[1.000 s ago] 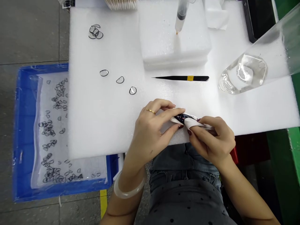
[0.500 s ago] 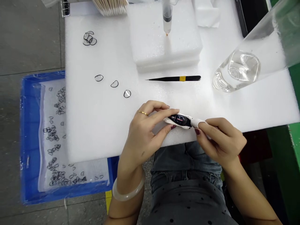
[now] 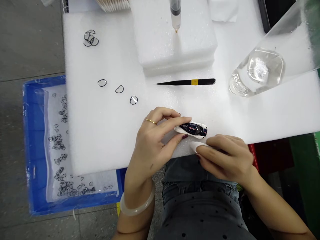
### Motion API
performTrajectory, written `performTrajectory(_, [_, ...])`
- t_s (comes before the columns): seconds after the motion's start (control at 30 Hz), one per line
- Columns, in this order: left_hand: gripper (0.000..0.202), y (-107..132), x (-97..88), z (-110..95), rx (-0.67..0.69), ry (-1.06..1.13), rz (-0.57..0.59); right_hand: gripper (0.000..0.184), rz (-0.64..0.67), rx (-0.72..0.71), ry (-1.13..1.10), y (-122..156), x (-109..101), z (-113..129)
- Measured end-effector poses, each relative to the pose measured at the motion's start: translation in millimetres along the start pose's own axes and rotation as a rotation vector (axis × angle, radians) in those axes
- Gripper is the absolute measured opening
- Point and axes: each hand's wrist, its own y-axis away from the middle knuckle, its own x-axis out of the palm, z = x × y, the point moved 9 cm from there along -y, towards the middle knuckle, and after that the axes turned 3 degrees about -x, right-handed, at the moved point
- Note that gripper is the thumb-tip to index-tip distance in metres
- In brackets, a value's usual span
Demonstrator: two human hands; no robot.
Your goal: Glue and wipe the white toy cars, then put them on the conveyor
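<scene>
My left hand (image 3: 156, 140) pinches a small toy car (image 3: 193, 129) between thumb and fingers, holding it just above the front edge of the white foam board (image 3: 95, 133). The car has a white body, with a dark top and a red stripe. My right hand (image 3: 225, 155) is closed, its fingers curled around a white cloth-like piece (image 3: 198, 145) at the index fingertip. That piece is below the car and apart from it. Black tweezers (image 3: 185, 82) with a yellow band lie beyond my hands. Several black-rimmed clear pieces (image 3: 119, 89) lie to the left.
A syringe (image 3: 175, 16) points toward me over a raised foam block (image 3: 175, 50). A clear container of liquid (image 3: 260, 71) stands at right. Cotton swabs (image 3: 113, 5) sit at the back. Lower left, a blue tray (image 3: 33, 150) holds many small rimmed pieces.
My right hand has drawn the white piece off the car's end, down and to the left. The left hand keeps its hold on the car. The camera view has shifted slightly.
</scene>
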Motion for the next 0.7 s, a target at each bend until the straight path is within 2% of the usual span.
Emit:
performTrajectory(0.1, [0.026,0.2,0.3,-0.8,0.007,0.001,-0.002,0.016,-0.045,0.122,-0.09,5.5,-25.2,-13.3])
performTrajectory(0.2, [0.025,0.2,1.6,1.0,-0.002,0.002,0.003,0.03,-0.244,0.236,0.034,13.7,-63.9,-27.2])
performTrajectory(0.27, [0.026,0.3,2.6,2.2,0.0,0.003,0.004,0.034,-0.32,0.256,0.118,15.6,-75.9,-30.1])
performTrajectory(0.33, [0.026,0.4,3.1,2.9,0.01,0.009,-0.003,0.034,-0.268,0.212,0.146,9.6,-67.1,-27.4])
performTrajectory(0.43, [0.026,0.6,4.3,3.8,0.015,0.023,-0.005,0.018,-0.142,0.151,0.094,-1.9,-38.7,-22.4])
performTrajectory(0.53, [0.027,1.1,5.4,4.4,0.006,0.042,0.006,0.013,-0.152,0.164,0.057,-6.4,-24.9,-22.8])
performTrajectory(0.7, [0.03,2.8,4.8,3.9,0.002,0.064,0.023,0.013,-0.215,0.125,0.098,-3.1,-22.8,-20.8])
